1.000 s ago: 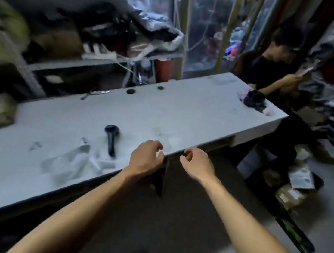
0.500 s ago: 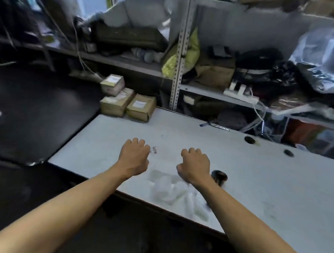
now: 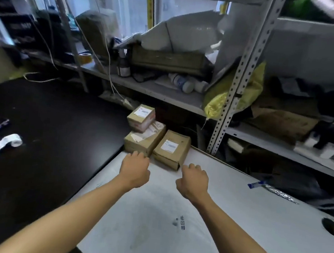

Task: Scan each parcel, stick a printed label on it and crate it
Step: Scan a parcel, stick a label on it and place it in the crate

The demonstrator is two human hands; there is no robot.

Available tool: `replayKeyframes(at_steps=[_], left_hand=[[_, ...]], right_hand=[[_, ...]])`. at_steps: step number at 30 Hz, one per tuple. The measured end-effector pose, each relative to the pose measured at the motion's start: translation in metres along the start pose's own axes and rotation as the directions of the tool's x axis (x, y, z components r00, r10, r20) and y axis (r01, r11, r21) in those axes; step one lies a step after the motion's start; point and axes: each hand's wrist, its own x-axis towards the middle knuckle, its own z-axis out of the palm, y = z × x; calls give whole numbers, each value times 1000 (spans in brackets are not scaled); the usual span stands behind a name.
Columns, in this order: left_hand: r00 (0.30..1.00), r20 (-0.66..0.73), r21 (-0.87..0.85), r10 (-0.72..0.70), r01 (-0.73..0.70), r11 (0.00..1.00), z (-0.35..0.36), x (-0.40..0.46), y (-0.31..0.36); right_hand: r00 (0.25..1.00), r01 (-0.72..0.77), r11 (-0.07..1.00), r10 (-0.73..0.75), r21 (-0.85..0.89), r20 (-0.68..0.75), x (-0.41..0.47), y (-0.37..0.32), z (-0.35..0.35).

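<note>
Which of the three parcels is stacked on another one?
The smallest parcel, farthest back: it sits atop the left parcel. The right parcel lies directly on the table.

I see a pale grey worktop (image 3: 234,218) butted against a black tabletop (image 3: 44,138). Behind them a grey perforated-steel shelving rack (image 3: 241,76) stands cluttered, with dim daylight through the windows (image 3: 126,12) beyond.
</note>
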Motion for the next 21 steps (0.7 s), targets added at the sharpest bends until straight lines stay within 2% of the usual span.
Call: replayKeyframes(at_steps=[7, 10, 13, 18, 21], left_hand=[[985, 4, -78, -173, 173, 982, 9, 83, -73], [973, 1, -119, -231, 230, 966, 5, 117, -105], [966, 51, -268, -253, 257, 928, 6, 153, -133], [958, 164, -531, -236, 288, 797, 21, 208, -164], [970, 75, -706, -231, 215, 675, 31, 218, -164]], right_hand=[[992, 126, 991, -125, -40, 23, 121, -64, -13], [991, 135, 991, -134, -21, 31, 164, -91, -19], [993, 101, 995, -100, -16, 63, 209, -116, -21], [986, 45, 986, -70, 163, 149, 272, -144, -3], [981, 40, 937, -102, 347, 162, 287, -150, 12]])
